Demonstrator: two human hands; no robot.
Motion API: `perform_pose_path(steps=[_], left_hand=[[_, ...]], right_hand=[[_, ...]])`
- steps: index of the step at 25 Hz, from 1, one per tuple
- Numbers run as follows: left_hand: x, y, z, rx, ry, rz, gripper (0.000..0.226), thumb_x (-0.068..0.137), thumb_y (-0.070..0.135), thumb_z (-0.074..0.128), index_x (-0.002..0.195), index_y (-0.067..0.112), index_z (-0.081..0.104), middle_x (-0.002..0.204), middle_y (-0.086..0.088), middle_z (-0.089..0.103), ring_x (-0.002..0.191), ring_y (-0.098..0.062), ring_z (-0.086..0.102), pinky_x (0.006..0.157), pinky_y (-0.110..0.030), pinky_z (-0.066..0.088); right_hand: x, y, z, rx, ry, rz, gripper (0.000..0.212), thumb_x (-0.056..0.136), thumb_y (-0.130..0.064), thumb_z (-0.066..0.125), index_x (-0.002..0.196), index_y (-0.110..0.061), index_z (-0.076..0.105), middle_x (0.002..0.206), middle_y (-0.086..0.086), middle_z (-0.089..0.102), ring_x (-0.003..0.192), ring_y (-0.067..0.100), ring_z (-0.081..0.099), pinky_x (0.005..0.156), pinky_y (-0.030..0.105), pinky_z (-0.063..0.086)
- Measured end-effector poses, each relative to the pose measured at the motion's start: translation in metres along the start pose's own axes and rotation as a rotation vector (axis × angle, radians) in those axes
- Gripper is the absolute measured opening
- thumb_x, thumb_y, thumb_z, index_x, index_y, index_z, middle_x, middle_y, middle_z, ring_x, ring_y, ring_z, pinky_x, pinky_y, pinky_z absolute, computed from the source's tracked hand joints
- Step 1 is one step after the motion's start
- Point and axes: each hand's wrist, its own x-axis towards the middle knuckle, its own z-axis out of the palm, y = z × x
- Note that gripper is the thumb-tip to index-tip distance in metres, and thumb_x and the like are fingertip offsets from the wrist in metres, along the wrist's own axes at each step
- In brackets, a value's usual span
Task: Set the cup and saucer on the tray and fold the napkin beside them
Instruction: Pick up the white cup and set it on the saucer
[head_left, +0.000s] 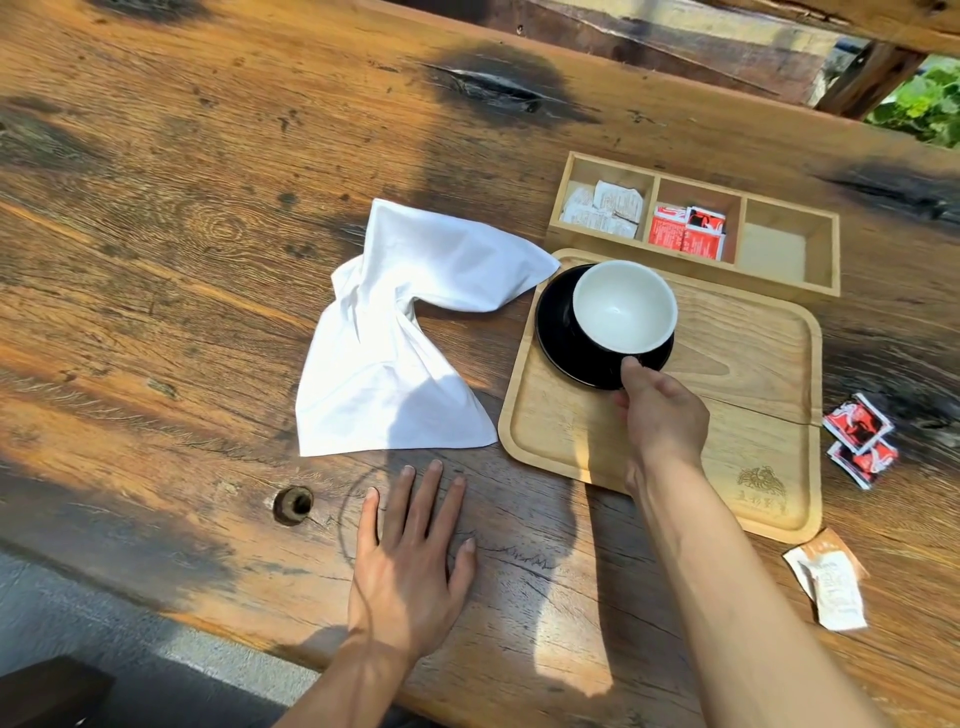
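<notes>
Now right hand (660, 415) pinches one cup (623, 306) on one saucer (561, 338); left hand (410, 551) lies spread flat.

Two bare hands, one flat, one pinching.

Left hand (410, 561) palm-down, fingers spread and straight, pressed flat, forearm running in from the lower edge. Right hand (660, 410) reached further forward on an outstretched arm, back of hand up, thumb and curled fingers closed in a pinch.

Both forearms bare, no sleeves or jewellery.
</notes>
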Motion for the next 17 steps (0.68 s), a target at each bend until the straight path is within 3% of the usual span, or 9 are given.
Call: perform_pose_path(steps=[2,7,17], left_hand=[[0.000,0.000,0.000,0.005,-0.002,-0.002,0.060,0.088,0.048,0.040,0.145,0.026,0.039,0.153,-0.002,0.037,0.143,-0.025,0.027,0.113,-0.051,0.021],[0.000,0.000,0.002,0.022,-0.007,-0.008,0.061,0.090,0.049,0.037,0.146,0.027,0.036,0.154,0.000,0.035,0.144,-0.023,0.023,0.114,-0.051,0.019],[-0.001,0.001,0.005,-0.009,0.047,0.011,0.059,0.092,0.047,0.031,0.146,0.025,0.036,0.155,-0.002,0.032,0.145,-0.023,0.021,0.115,-0.052,0.015]], right_hand=[[-0.002,0.001,0.000,0.010,-0.003,-0.009,0.013,0.083,-0.031,0.069,0.090,-0.021,0.071,0.106,0.003,0.073,0.090,0.013,0.067,0.095,0.032,0.051],[-0.004,0.004,-0.003,0.010,-0.009,-0.031,0.028,0.085,-0.031,0.065,0.109,-0.016,0.069,0.106,0.001,0.072,0.077,0.006,0.064,0.081,0.024,0.049],[-0.016,0.014,-0.016,-0.049,-0.025,-0.096,0.033,0.088,-0.025,0.058,0.121,-0.021,0.059,0.098,-0.009,0.067,0.086,0.011,0.067,0.084,0.028,0.051]])
